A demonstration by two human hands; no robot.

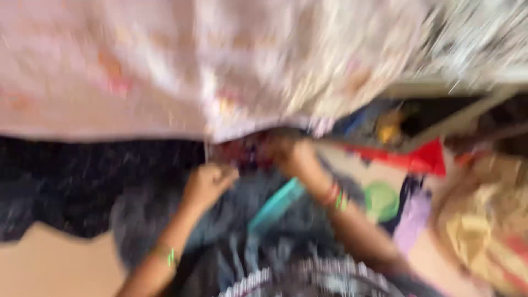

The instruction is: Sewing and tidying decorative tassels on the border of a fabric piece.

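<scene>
**Two hands at the hem of a pale cloth**

Two bare hands meet near the middle of the head view, which is badly blurred by motion. Our left hand (209, 184) is curled into a loose fist, fingers folded in, right at the lower edge of the large pale pink floral cloth (165, 66) that fills the upper part of the view — it seems to pinch the hem, though we cannot tell for certain. Our right hand (286, 154) reaches up just beside it, its fingers lost under the same edge, so we cannot tell how far it is closed or whether it holds anything. Thin green and red bangles (336, 197) ring the right wrist.

Below the hands lies a dark blue-grey fabric (242, 220) crossed by a teal strip (275, 209). To the left spreads a black speckled cloth (82, 181) over a tan floor (49, 264). To the right we see a red triangular piece (418, 159) and a round green object (381, 201) — both too blurred to name.
</scene>
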